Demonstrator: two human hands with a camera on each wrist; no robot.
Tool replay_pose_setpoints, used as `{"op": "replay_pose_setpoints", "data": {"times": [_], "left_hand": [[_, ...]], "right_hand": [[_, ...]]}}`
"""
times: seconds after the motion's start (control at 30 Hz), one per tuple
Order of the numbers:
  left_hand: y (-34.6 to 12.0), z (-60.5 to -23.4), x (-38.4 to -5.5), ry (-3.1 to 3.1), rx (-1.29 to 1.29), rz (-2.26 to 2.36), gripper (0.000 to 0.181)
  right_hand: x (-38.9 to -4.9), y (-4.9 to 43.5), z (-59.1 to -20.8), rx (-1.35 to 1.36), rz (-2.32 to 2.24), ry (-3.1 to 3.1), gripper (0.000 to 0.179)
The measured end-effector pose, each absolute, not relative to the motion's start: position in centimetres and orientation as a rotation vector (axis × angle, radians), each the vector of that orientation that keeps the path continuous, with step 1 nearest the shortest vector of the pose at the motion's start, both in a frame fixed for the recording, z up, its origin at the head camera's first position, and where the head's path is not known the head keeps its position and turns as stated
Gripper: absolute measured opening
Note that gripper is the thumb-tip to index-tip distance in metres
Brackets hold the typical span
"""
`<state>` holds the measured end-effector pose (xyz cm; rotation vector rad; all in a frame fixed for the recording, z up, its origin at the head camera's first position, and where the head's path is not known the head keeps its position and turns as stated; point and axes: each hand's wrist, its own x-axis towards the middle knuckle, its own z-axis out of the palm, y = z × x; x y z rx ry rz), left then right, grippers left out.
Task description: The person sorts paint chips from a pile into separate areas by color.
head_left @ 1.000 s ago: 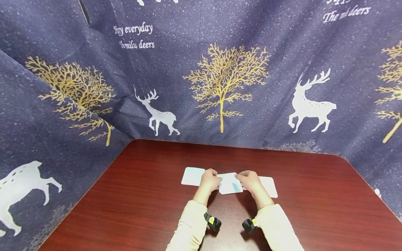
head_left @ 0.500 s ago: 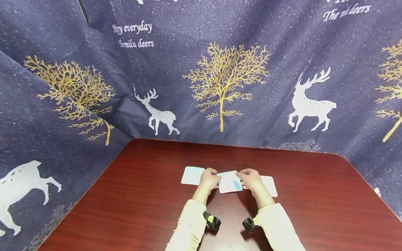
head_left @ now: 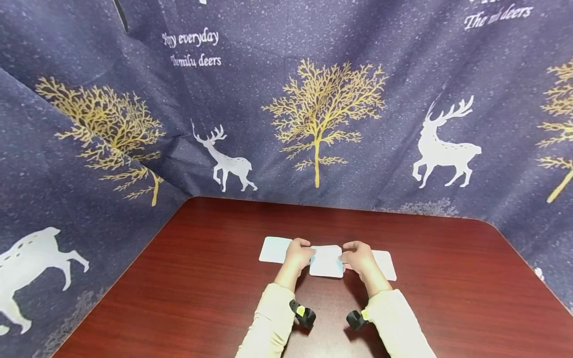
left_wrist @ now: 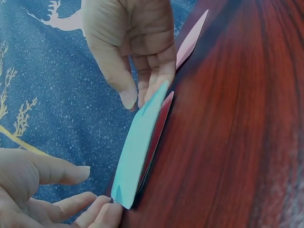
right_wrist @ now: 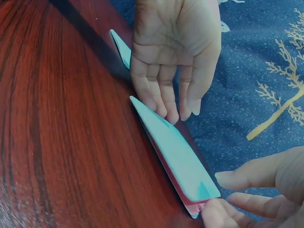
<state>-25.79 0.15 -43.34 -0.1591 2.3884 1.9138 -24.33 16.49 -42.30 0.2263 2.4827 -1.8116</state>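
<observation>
A white and light blue rounded-corner card (head_left: 326,261) lies over at least one other card in the middle, between the two hands. In the right wrist view a pinkish layer (right_wrist: 178,183) shows in the gap under it. My left hand (head_left: 299,254) is at the card's left edge, fingertips touching it and thumb raised away, as the left wrist view shows. At the right edge is my right hand (head_left: 358,257); its fingers (right_wrist: 216,211) touch the card's corner, while its thumb stands apart from the fingers.
On the red-brown wooden table (head_left: 215,278), a pale blue card (head_left: 274,249) lies beyond the left hand and a pinkish-white card (head_left: 385,265) beyond the right. A dark blue cloth (head_left: 286,99) with deer and trees hangs behind. Each wrist bears a black camera.
The middle card, earlier tilted with its upper right corner pinched by the right hand, now lies straighter. My right fingers have let go of that corner and moved slightly right; the left hand barely moved.
</observation>
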Motion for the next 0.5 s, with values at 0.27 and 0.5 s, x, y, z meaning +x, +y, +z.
{"op": "replay_pose_setpoints", "data": {"times": [0.27,0.5], "left_hand": [[0.07,-43.49,-25.9,2.375,-0.17,1.918,0.029],[0.02,-43.18,-25.89,2.415,-0.137,1.924,0.031]], "right_hand": [[-24.51,16.44,-42.47,0.263,-1.827,2.49,0.041],[-24.33,16.18,-41.79,0.266,-1.749,2.526,0.044]]}}
